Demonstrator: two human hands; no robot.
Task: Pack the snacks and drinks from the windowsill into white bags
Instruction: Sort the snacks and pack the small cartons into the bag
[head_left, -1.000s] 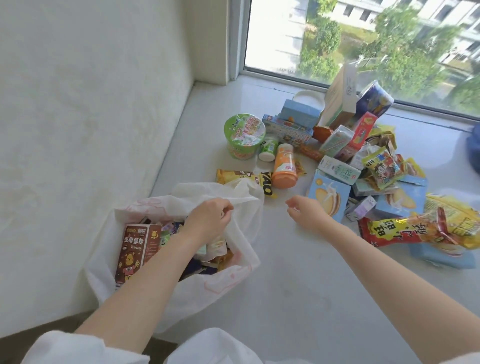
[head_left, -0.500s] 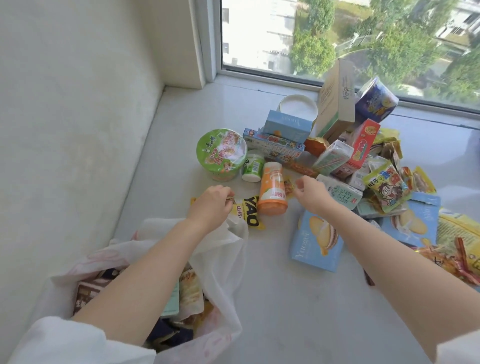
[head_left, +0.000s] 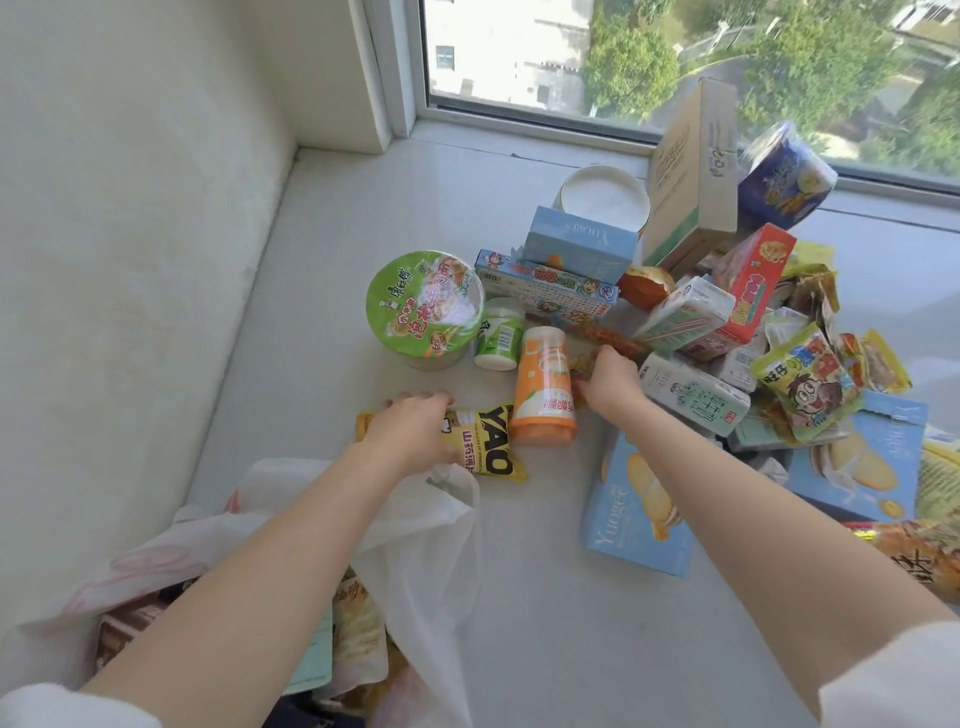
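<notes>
The white bag (head_left: 426, 525) lies open at the lower left with several snack packets inside. My left hand (head_left: 410, 431) is just past its rim, fingers curled over a yellow snack packet (head_left: 491, 447) marked YAO. My right hand (head_left: 610, 382) is beside an orange bottle (head_left: 545, 387) lying on the windowsill (head_left: 332, 260). Its fingers pinch a small orange snack packet (head_left: 582, 364) right of the bottle. A green noodle cup (head_left: 426, 306) and a small green-and-white bottle (head_left: 498, 335) sit just beyond.
A pile of boxes, milk cartons and snack bags (head_left: 727, 332) fills the right side up to the window (head_left: 675, 62). A blue biscuit box (head_left: 631, 514) lies under my right forearm. The wall (head_left: 130, 260) bounds the left.
My left hand has let go of the bag's rim and moved forward onto the yellow packet. My right hand has reached further left, to the orange bottle's side. The view has shifted closer.
</notes>
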